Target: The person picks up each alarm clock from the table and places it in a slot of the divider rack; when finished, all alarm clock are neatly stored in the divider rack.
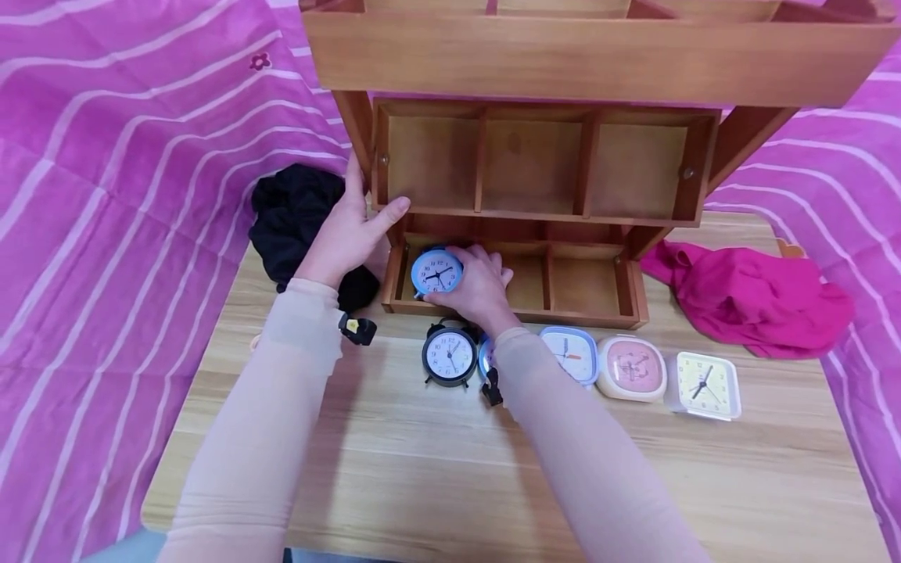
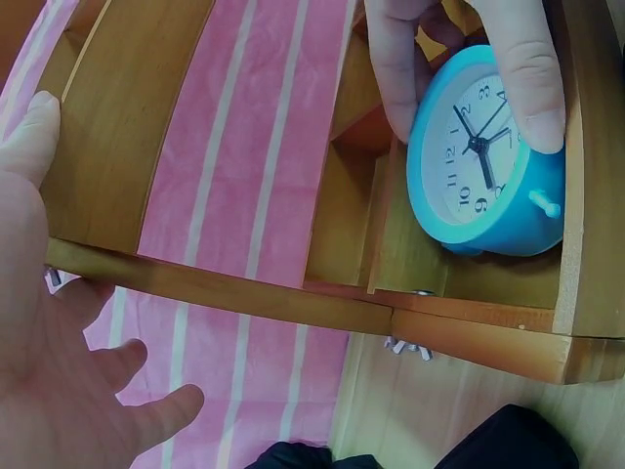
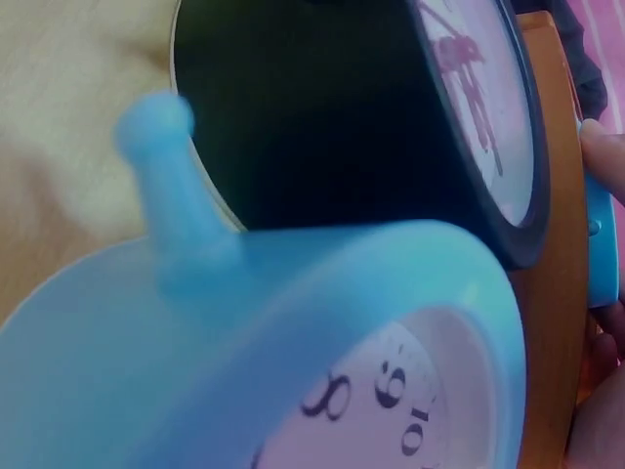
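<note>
With my right hand (image 1: pixel 484 286) I grip a blue twin-legged alarm clock (image 1: pixel 435 270) at the left end of the lower wooden tray (image 1: pixel 521 316), my left hand (image 1: pixel 352 234) spread against the middle tray (image 1: pixel 528 213).

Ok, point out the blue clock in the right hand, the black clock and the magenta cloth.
Blue clock (image 2: pixel 477 164), left wrist view: its dial.
Black clock (image 1: pixel 447 356), head view: its dial.
Magenta cloth (image 1: pixel 763 301), head view: its bunched folds.

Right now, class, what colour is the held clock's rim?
Light blue; the rim shows best in the left wrist view.
</note>
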A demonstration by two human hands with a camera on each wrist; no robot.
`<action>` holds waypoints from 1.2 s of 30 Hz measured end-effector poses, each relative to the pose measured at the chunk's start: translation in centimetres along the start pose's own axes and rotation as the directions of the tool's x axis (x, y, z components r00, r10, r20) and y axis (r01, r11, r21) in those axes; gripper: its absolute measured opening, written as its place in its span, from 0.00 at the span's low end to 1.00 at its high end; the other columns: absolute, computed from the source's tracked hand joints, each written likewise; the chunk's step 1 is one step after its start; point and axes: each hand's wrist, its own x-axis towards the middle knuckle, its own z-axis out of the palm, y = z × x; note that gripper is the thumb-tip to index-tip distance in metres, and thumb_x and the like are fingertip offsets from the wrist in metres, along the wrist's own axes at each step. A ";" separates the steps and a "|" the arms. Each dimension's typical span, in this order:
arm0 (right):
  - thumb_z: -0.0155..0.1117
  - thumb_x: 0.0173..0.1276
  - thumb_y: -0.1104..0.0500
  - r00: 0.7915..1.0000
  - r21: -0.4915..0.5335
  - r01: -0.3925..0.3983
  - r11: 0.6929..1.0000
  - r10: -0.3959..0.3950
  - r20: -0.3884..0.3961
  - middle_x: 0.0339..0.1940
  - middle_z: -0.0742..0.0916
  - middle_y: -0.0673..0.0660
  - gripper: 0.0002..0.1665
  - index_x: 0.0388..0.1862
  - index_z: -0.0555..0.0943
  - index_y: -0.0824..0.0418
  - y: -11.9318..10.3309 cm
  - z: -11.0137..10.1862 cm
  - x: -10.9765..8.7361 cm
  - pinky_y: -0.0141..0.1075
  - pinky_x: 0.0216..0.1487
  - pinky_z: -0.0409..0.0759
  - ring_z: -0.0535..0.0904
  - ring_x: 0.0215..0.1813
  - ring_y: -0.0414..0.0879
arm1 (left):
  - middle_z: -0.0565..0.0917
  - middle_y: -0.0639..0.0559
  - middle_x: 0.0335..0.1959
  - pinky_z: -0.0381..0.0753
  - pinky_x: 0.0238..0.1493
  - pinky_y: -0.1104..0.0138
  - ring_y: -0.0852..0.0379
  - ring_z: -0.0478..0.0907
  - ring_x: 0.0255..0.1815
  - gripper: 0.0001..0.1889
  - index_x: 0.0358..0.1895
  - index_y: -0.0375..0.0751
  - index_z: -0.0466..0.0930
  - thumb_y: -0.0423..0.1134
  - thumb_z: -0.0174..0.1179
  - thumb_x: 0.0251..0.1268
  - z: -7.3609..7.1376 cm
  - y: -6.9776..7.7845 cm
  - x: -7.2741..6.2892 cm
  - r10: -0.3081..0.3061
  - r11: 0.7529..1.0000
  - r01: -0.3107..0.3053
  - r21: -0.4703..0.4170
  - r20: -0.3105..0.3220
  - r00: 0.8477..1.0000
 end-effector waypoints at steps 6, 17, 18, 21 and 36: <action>0.84 0.53 0.35 0.999 -0.001 -0.034 0.999 0.034 0.031 0.71 0.75 0.56 0.54 0.76 0.74 0.49 0.0 0.1 0.2 0.59 0.66 0.60 0.63 0.68 0.57 | 0.51 0.62 0.86 0.55 0.80 0.40 0.48 0.58 0.83 0.53 0.80 0.84 0.22 0.70 0.58 0.69 0.1 0.1 0.0 -0.005 1.000 0.005 -0.003 0.000 1.000; 0.84 0.55 0.37 0.993 -0.009 -0.102 0.995 0.102 0.060 0.72 0.75 0.55 0.53 0.78 0.74 0.48 -0.6 0.2 0.1 0.58 0.68 0.58 0.61 0.68 0.55 | 0.51 0.62 0.86 0.55 0.80 0.40 0.47 0.58 0.83 0.53 0.80 0.84 0.23 0.69 0.59 0.69 0.1 0.1 0.0 0.005 1.000 -0.005 -0.014 -0.002 1.000; 0.84 0.55 0.37 0.993 -0.012 -0.102 0.995 0.102 0.059 0.72 0.75 0.55 0.53 0.78 0.74 0.49 -0.6 0.2 0.1 0.58 0.68 0.57 0.61 0.69 0.55 | 0.51 0.62 0.86 0.55 0.80 0.40 0.47 0.58 0.83 0.53 0.80 0.83 0.23 0.69 0.59 0.69 0.1 0.1 0.0 0.006 1.000 -0.006 -0.009 -0.003 1.000; 0.83 0.55 0.37 0.993 -0.025 -0.101 0.995 0.102 0.065 0.73 0.75 0.55 0.53 0.78 0.74 0.48 -0.6 0.2 0.2 0.59 0.69 0.57 0.61 0.69 0.56 | 0.51 0.61 0.86 0.55 0.80 0.41 0.47 0.58 0.83 0.53 0.80 0.82 0.22 0.69 0.59 0.69 0.0 0.0 0.0 0.009 1.000 -0.009 0.001 -0.005 1.000; 0.81 0.59 0.37 0.990 -0.040 -0.076 0.996 0.080 0.120 0.76 0.72 0.56 0.55 0.81 0.69 0.50 -0.5 -0.3 0.1 0.62 0.71 0.54 0.59 0.72 0.57 | 0.49 0.62 0.86 0.53 0.80 0.40 0.48 0.55 0.84 0.53 0.79 0.85 0.21 0.68 0.59 0.69 0.0 0.0 -0.1 -0.006 1.000 0.006 -0.023 0.004 1.000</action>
